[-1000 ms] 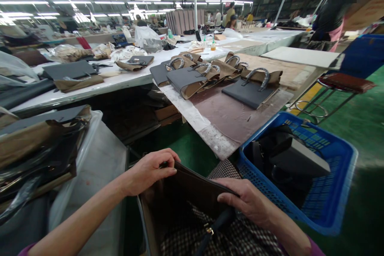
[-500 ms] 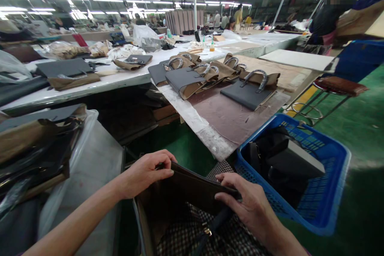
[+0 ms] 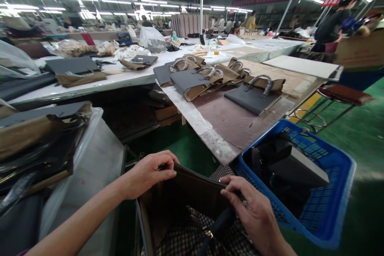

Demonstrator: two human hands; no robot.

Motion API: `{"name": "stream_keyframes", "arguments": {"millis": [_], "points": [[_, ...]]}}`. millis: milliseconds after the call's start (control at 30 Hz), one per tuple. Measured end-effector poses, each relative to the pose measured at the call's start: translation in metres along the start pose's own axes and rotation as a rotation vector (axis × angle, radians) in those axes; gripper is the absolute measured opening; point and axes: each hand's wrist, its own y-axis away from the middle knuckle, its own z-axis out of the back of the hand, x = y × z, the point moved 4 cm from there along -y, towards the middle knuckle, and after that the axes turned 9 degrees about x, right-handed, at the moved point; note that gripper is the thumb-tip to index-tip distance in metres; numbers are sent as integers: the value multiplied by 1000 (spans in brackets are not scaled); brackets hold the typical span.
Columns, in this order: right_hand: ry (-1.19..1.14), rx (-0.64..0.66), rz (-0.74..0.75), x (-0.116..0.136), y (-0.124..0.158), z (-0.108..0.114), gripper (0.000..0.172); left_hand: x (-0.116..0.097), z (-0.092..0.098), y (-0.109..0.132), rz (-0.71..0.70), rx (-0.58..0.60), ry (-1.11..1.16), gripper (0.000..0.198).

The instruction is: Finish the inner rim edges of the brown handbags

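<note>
A dark brown leather bag (image 3: 186, 200) sits in my lap, its mouth held apart. My left hand (image 3: 148, 174) pinches the bag's top edge at its left corner, fingers closed on it. My right hand (image 3: 255, 216) grips the same edge at the right corner, fingers curled over the rim. A dark handle with a gold buckle (image 3: 214, 228) lies across the checked cloth below the bag.
A blue plastic crate (image 3: 333, 192) holding dark bag parts stands at my right. Ahead, a worktable (image 3: 210, 136) carries several grey and tan bags (image 3: 252, 96). Stacked leather pieces in plastic (image 3: 39, 140) lie at my left. A stool (image 3: 342, 92) and other people stand further right.
My right hand has slid along the bag's edge and curled tighter on the right corner. The view has shifted slightly right. My left hand keeps its grip.
</note>
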Motion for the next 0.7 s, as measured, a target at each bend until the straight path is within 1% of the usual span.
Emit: {"name": "stream_keyframes", "arguments": {"millis": [300,533,600,700], "points": [[-91,-115,-66,-4,1,-6,16,-4,1,2,18,-23,-18,19],[-204,-134,-97,-6,1,-8,15,-4,1,1,8,-33,-19,19],[-252,-124,-115,-8,1,-9,15,-4,1,1,8,-44,-11,19],[-408,-148,-172,-13,2,-14,17,-5,1,1,8,-63,5,17]]}}
